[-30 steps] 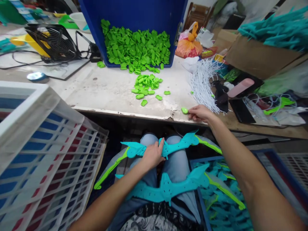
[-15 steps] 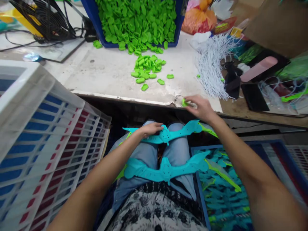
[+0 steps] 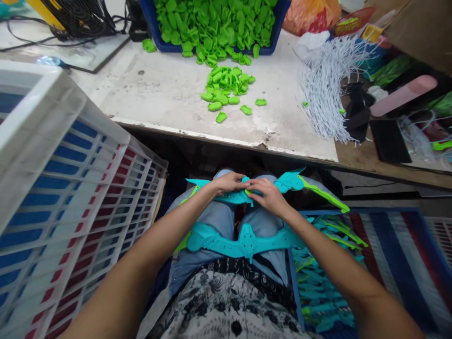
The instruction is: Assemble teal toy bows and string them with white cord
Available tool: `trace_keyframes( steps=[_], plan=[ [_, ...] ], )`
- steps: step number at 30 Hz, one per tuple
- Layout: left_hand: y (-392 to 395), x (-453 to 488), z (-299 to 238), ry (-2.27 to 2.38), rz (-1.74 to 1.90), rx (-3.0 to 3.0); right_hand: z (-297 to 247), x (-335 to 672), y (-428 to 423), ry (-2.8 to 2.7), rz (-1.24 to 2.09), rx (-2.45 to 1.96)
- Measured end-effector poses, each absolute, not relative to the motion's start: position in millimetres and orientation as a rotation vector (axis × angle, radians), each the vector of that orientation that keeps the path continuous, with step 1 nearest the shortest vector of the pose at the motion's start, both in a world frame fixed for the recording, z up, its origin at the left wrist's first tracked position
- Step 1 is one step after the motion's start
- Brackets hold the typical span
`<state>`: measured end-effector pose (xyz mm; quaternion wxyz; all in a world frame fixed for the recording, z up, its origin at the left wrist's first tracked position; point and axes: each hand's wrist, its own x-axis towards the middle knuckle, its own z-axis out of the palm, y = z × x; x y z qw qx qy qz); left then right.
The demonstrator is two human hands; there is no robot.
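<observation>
Both hands fingers clamped on teal bow | worn white table | green pieces

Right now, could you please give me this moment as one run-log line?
left hand: on teal bow piece | right hand: same piece, on lap | second teal piece: nearer on lap | green parts: table

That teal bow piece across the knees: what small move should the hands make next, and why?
Probably press the small green piece home. Both hands, left and right, meet at the middle of the teal bow piece, with a bit of green showing between the fingertips.
</observation>
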<state>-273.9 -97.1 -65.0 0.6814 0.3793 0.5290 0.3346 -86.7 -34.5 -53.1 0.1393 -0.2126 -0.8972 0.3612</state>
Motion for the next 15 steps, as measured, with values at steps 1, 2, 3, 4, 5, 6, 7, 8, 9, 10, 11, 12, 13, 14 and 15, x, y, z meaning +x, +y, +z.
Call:
trace_keyframes(
  steps=[1,2,3,4,5,6,7,8,9,10,11,12,13,14,15],
  plan=[
    [-97,-273,-66,1.209,0.759,0.859,-54,-88,-34,-2.562,1.084,-0.713],
    [-97,-272,-68,1.233,0.768,0.848,-54,-89,-33,-2.537,1.132,-0.816],
    [-97,-270,-68,1.255,0.776,0.828,-55,-91,-31,-2.524,1.184,-0.911],
    [-97,-269,-69,1.272,0.780,0.806,-56,-94,-28,-2.529,1.233,-0.988],
    [-96,-267,-69,1.286,0.779,0.790,-57,-97,-25,-2.554,1.275,-1.037],
    [-96,-266,-68,1.304,0.780,0.779,-58,-99,-22,-2.591,1.308,-1.059],
    [-95,-265,-67,1.325,0.784,0.768,-59,-102,-19,-2.630,1.333,-1.066],
    [-95,-264,-66,1.343,0.791,0.761,-59,-104,-17,-2.663,1.348,-1.069],
    [-95,-264,-65,1.359,0.797,0.758,-58,-105,-16,-2.688,1.353,-1.072],
    [-96,-263,-64,1.368,0.805,0.758,-56,-105,-17,-2.709,1.353,-1.072],
    [-96,-263,-64,1.372,0.813,0.763,-53,-105,-18,-2.729,1.342,-1.065],
    [-97,-263,-63,1.373,0.820,0.776,-49,-105,-19,-2.756,1.320,-1.043],
    [-98,-264,-64,1.373,0.820,0.800,-42,-105,-20,-2.796,1.293,-0.996],
    [-98,-264,-65,1.379,0.814,0.834,-34,-106,-18,-2.835,1.254,-0.933],
    [-98,-265,-66,1.384,0.800,0.872,-24,-109,-13,-2.859,1.201,-0.871]
  ],
)
